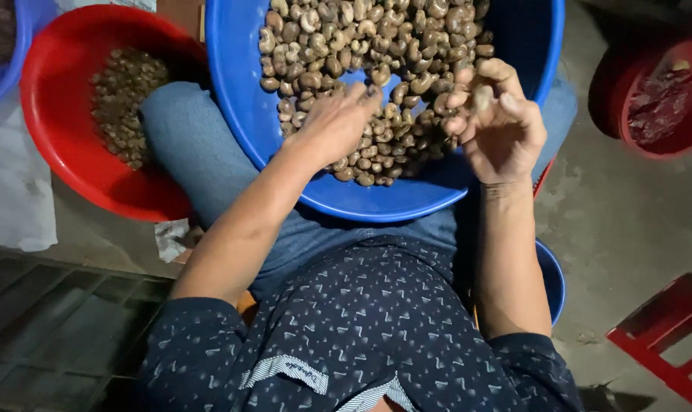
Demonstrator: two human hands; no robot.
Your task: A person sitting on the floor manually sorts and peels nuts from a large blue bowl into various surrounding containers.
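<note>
Head view | left hand is laid flat, fingers spread, on nuts in blue basin on lap | right hand is pinched on one nut | red basin of nuts is seen left, red stool right.

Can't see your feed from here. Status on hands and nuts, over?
Left hand flat on nuts in blue basin. Right hand raised, pinching one nut. Red basin beside, clear of hands.

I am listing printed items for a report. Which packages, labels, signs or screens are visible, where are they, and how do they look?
Label: sewn on the dark patterned shirt, bottom centre; a slanted pale grey strip with small dark lettering.
No packages, signs or screens show.
</note>
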